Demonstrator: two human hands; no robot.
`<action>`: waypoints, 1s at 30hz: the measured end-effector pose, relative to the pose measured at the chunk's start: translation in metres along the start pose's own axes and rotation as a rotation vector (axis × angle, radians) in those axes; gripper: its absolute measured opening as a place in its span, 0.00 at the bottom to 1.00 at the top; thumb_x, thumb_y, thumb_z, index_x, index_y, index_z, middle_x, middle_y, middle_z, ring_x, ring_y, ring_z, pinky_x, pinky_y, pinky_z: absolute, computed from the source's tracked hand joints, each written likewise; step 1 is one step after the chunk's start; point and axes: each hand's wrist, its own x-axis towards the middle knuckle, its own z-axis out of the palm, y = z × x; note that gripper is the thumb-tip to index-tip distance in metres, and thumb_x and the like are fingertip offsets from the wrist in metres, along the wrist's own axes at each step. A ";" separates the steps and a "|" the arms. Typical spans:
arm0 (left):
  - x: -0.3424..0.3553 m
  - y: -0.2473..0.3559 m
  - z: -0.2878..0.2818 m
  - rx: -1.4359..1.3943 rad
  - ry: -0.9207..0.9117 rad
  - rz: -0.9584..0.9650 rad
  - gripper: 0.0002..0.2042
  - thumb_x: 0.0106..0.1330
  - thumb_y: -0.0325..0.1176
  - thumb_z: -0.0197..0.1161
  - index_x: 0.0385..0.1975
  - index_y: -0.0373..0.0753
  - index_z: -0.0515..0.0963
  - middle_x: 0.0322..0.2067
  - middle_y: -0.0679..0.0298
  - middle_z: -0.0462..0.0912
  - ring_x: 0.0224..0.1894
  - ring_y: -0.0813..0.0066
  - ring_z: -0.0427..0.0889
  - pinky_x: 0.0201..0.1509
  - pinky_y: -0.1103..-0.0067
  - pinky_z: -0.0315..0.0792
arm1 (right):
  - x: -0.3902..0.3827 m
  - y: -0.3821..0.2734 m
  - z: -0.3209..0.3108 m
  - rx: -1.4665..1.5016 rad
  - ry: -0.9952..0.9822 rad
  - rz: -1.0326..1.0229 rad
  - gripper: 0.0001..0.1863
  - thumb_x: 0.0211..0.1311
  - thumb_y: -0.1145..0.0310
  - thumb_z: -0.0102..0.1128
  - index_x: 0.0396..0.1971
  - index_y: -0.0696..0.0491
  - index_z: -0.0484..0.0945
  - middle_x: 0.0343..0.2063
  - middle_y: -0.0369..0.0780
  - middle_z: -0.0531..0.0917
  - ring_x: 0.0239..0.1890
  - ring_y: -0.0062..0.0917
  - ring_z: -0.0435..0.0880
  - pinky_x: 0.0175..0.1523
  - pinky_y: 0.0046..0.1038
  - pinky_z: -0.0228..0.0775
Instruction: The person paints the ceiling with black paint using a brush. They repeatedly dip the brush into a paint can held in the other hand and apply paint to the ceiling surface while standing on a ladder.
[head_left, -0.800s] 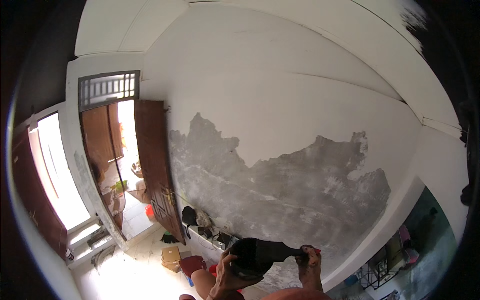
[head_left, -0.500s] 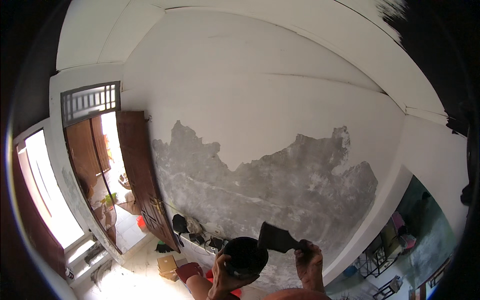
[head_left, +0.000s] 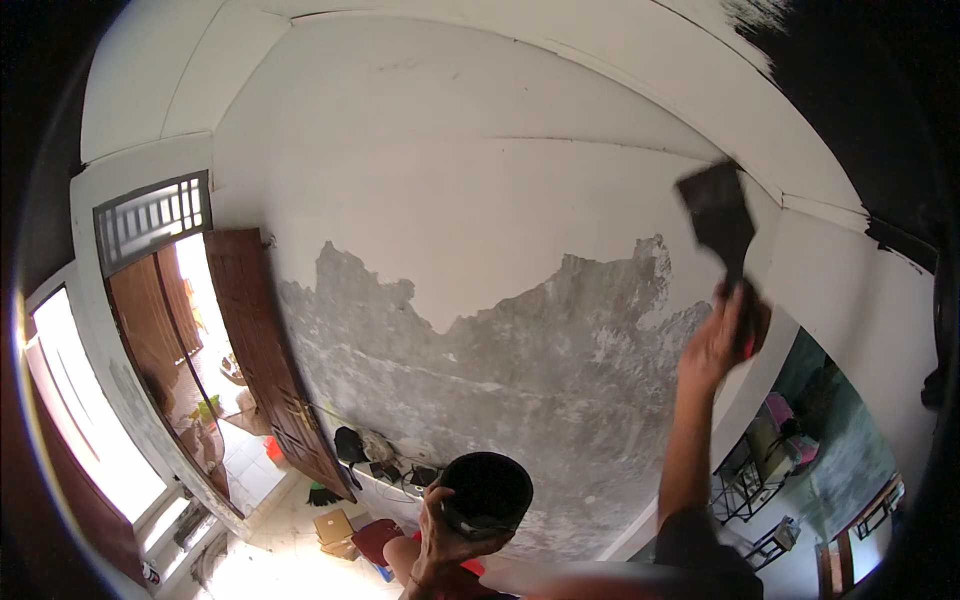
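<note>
My left hand [head_left: 437,545] is wrapped round the side of a round black bucket [head_left: 487,490], low in the middle of the view. The inside of the bucket is dark, so I cannot make out what it holds. My right hand [head_left: 712,345] is raised at the right, its fingers closed round the handle of a wide black paintbrush [head_left: 717,208]. The brush points upward, with its broad flat end in front of the upper wall near the ceiling corner. It is apart from the bucket, and whether it touches the wall I cannot tell.
Bare grey plaster [head_left: 520,380] shows on the lower white wall. A brown door [head_left: 262,340] stands open at left. Cables and dark items [head_left: 380,455] lie on a ledge by the wall. Cardboard boxes [head_left: 335,530] sit on the floor. An opening at right shows furniture [head_left: 765,485].
My right hand has swung up and to the right with the paintbrush, away from beside the bucket. My left hand keeps the bucket at nearly the same place.
</note>
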 end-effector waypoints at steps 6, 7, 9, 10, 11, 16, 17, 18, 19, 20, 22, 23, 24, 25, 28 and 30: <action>-0.002 -0.001 0.003 -0.015 -0.022 -0.043 0.53 0.34 0.44 0.88 0.59 0.48 0.55 0.56 0.46 0.69 0.56 0.46 0.74 0.56 0.56 0.74 | 0.166 0.042 0.123 0.246 -0.041 -0.607 0.13 0.66 0.77 0.64 0.49 0.61 0.79 0.44 0.46 0.84 0.45 0.29 0.86 0.49 0.29 0.82; -0.002 -0.001 0.004 -0.014 -0.022 -0.045 0.53 0.34 0.44 0.88 0.59 0.48 0.55 0.56 0.46 0.69 0.56 0.47 0.74 0.56 0.56 0.74 | 0.187 0.045 0.138 0.242 -0.031 -0.659 0.11 0.65 0.76 0.67 0.46 0.59 0.81 0.41 0.43 0.86 0.42 0.28 0.87 0.46 0.27 0.81; 0.000 -0.002 0.005 -0.016 -0.026 -0.045 0.53 0.34 0.44 0.88 0.59 0.47 0.55 0.56 0.46 0.69 0.56 0.47 0.74 0.56 0.57 0.74 | 0.221 0.050 0.154 0.143 -0.044 -0.754 0.11 0.62 0.76 0.70 0.44 0.58 0.83 0.41 0.43 0.86 0.41 0.27 0.87 0.47 0.26 0.80; 0.001 -0.002 0.006 -0.014 -0.029 -0.046 0.53 0.34 0.44 0.88 0.59 0.47 0.55 0.55 0.46 0.69 0.56 0.47 0.74 0.56 0.57 0.74 | 0.235 0.053 0.157 0.124 -0.035 -0.797 0.12 0.61 0.76 0.70 0.44 0.57 0.83 0.41 0.42 0.87 0.42 0.27 0.87 0.48 0.26 0.80; 0.002 -0.002 0.005 -0.011 -0.029 -0.047 0.53 0.34 0.44 0.88 0.59 0.47 0.55 0.55 0.46 0.69 0.56 0.47 0.74 0.56 0.57 0.74 | 0.247 0.055 0.158 0.112 -0.034 -0.821 0.12 0.60 0.75 0.71 0.45 0.56 0.83 0.41 0.42 0.87 0.42 0.27 0.87 0.48 0.26 0.80; 0.005 -0.002 0.001 -0.013 -0.024 -0.056 0.53 0.34 0.43 0.88 0.60 0.47 0.55 0.55 0.46 0.69 0.56 0.48 0.74 0.55 0.57 0.74 | 0.269 0.066 0.117 -0.118 0.073 -0.994 0.15 0.60 0.78 0.69 0.48 0.55 0.84 0.46 0.42 0.88 0.46 0.31 0.87 0.51 0.29 0.80; 0.004 -0.002 0.000 -0.017 -0.022 -0.059 0.53 0.34 0.43 0.88 0.60 0.47 0.55 0.55 0.46 0.69 0.56 0.48 0.74 0.55 0.57 0.74 | 0.263 0.068 0.107 -0.117 0.087 -0.927 0.17 0.59 0.79 0.69 0.49 0.55 0.83 0.47 0.42 0.87 0.46 0.31 0.87 0.53 0.29 0.80; 0.004 -0.002 -0.002 -0.017 -0.019 -0.064 0.53 0.34 0.43 0.88 0.60 0.47 0.55 0.55 0.46 0.69 0.56 0.48 0.74 0.55 0.57 0.74 | 0.254 0.071 0.096 -0.203 0.137 -0.903 0.16 0.60 0.79 0.69 0.49 0.56 0.83 0.46 0.43 0.87 0.46 0.31 0.86 0.53 0.30 0.79; 0.004 -0.002 -0.004 -0.013 -0.017 -0.067 0.53 0.34 0.43 0.88 0.60 0.47 0.55 0.55 0.46 0.70 0.56 0.48 0.74 0.55 0.57 0.74 | 0.245 0.074 0.088 -0.286 0.193 -0.894 0.15 0.60 0.79 0.68 0.48 0.57 0.83 0.46 0.45 0.86 0.47 0.32 0.86 0.53 0.31 0.79; 0.006 -0.003 -0.006 -0.012 -0.017 -0.068 0.53 0.34 0.43 0.88 0.60 0.47 0.55 0.55 0.46 0.70 0.56 0.48 0.74 0.55 0.57 0.74 | 0.234 0.078 0.086 -0.231 0.218 -0.850 0.14 0.60 0.79 0.67 0.47 0.58 0.82 0.45 0.45 0.85 0.47 0.34 0.85 0.53 0.32 0.79; 0.005 -0.002 -0.009 -0.008 -0.011 -0.073 0.53 0.34 0.42 0.88 0.60 0.47 0.55 0.55 0.46 0.70 0.56 0.49 0.74 0.55 0.57 0.74 | 0.214 0.085 0.089 -0.118 0.289 -0.763 0.12 0.61 0.79 0.65 0.45 0.58 0.80 0.43 0.47 0.84 0.47 0.36 0.83 0.52 0.35 0.77; 0.005 -0.002 -0.012 -0.006 -0.012 -0.076 0.53 0.34 0.42 0.88 0.60 0.47 0.55 0.55 0.46 0.70 0.56 0.49 0.75 0.55 0.57 0.74 | 0.208 0.088 0.096 -0.109 0.350 -0.755 0.11 0.61 0.79 0.64 0.44 0.58 0.79 0.42 0.46 0.82 0.47 0.37 0.81 0.51 0.36 0.75; 0.003 -0.001 -0.014 -0.005 -0.012 -0.082 0.53 0.34 0.42 0.88 0.60 0.46 0.55 0.55 0.46 0.70 0.56 0.49 0.75 0.55 0.58 0.74 | 0.203 0.089 0.106 -0.106 0.410 -0.726 0.10 0.61 0.79 0.62 0.42 0.58 0.78 0.41 0.46 0.81 0.46 0.37 0.79 0.50 0.37 0.74; 0.003 -0.001 -0.016 -0.003 -0.010 -0.088 0.53 0.34 0.42 0.88 0.60 0.46 0.55 0.55 0.46 0.70 0.56 0.49 0.75 0.55 0.58 0.73 | 0.203 0.087 0.119 -0.086 0.485 -0.737 0.10 0.61 0.78 0.60 0.42 0.57 0.76 0.41 0.46 0.79 0.46 0.38 0.76 0.48 0.38 0.70; -0.005 0.001 -0.025 0.012 0.000 -0.114 0.53 0.34 0.41 0.88 0.61 0.46 0.55 0.54 0.47 0.70 0.56 0.49 0.75 0.55 0.58 0.73 | 0.210 0.071 0.169 -0.423 0.610 -0.778 0.12 0.58 0.75 0.55 0.42 0.59 0.70 0.38 0.44 0.75 0.45 0.37 0.70 0.45 0.40 0.67; -0.010 0.001 -0.031 0.022 0.005 -0.133 0.54 0.34 0.41 0.88 0.61 0.46 0.55 0.54 0.47 0.70 0.55 0.50 0.75 0.55 0.58 0.73 | 0.214 0.053 0.224 -0.203 0.619 -0.701 0.12 0.59 0.74 0.56 0.40 0.61 0.69 0.39 0.49 0.71 0.45 0.42 0.68 0.46 0.44 0.65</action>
